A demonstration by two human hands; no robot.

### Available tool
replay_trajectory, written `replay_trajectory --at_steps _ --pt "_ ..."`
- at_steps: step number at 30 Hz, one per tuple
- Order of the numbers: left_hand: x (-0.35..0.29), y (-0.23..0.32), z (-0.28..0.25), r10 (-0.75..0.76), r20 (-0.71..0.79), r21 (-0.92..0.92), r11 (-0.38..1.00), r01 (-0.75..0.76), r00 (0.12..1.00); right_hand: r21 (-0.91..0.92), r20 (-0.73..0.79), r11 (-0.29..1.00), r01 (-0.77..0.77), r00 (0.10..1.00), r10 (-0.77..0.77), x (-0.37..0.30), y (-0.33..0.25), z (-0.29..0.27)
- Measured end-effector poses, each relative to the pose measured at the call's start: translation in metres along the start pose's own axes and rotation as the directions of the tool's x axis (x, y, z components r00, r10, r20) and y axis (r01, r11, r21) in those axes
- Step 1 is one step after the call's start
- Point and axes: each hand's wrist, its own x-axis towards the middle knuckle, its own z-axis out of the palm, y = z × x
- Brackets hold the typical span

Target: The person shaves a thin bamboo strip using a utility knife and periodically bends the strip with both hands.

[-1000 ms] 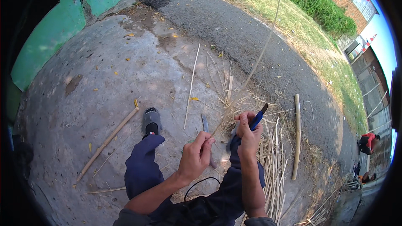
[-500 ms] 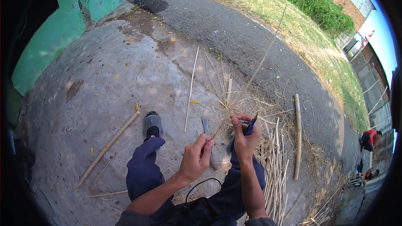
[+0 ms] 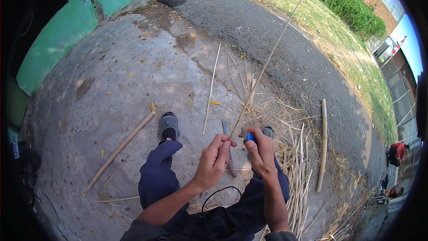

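My left hand (image 3: 212,162) pinches the near end of a long thin bamboo strip (image 3: 265,68), which slants up and away to the right over the pavement. Close beside it, my right hand (image 3: 262,152) is wrapped round a small knife with a blue handle (image 3: 251,137). Its short blade points toward the strip; whether they touch I cannot tell. Under my hands a larger knife (image 3: 232,168) with a brownish handle lies on the ground between my feet. Thin shavings (image 3: 276,107) are scattered just beyond my right foot.
Split bamboo strips (image 3: 298,180) lie heaped beside my right leg. A thick bamboo pole (image 3: 323,147) rests farther right, and another bamboo stick (image 3: 119,151) lies left of my left foot. One pale strip (image 3: 211,90) lies ahead. A person in red (image 3: 396,152) is at the far right.
My right hand has drawn back toward my left hand and turned, bringing the small knife near the strip's held end. The strip stands slightly steeper. The view has shifted a little.
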Motion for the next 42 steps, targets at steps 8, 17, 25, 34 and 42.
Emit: replay_trajectory --at_steps 8,17,25,34,42 --pt "-0.003 0.0 -0.004 -0.139 0.139 -0.295 0.939 0.175 0.98 -0.161 0.056 0.984 0.071 0.996 -0.063 0.001 -0.003 0.01" --pt "-0.005 -0.001 -0.003 -0.032 0.072 -0.106 0.994 0.04 0.997 -0.251 -0.002 0.961 0.113 0.993 -0.117 0.006 -0.009 0.011" --pt "-0.012 -0.005 0.005 0.125 0.04 0.095 0.987 -0.128 0.991 -0.313 -0.295 0.944 -0.106 0.956 0.01 0.021 0.006 -0.016" --pt "-0.004 0.003 0.0 0.019 0.007 -0.08 0.997 -0.018 1.0 -0.142 -0.116 0.989 0.052 0.991 -0.069 0.009 -0.001 -0.004" --pt "-0.005 0.004 -0.003 0.067 -0.042 0.147 0.987 -0.06 0.997 -0.172 0.091 0.977 0.126 0.99 -0.112 0.007 -0.003 0.006"
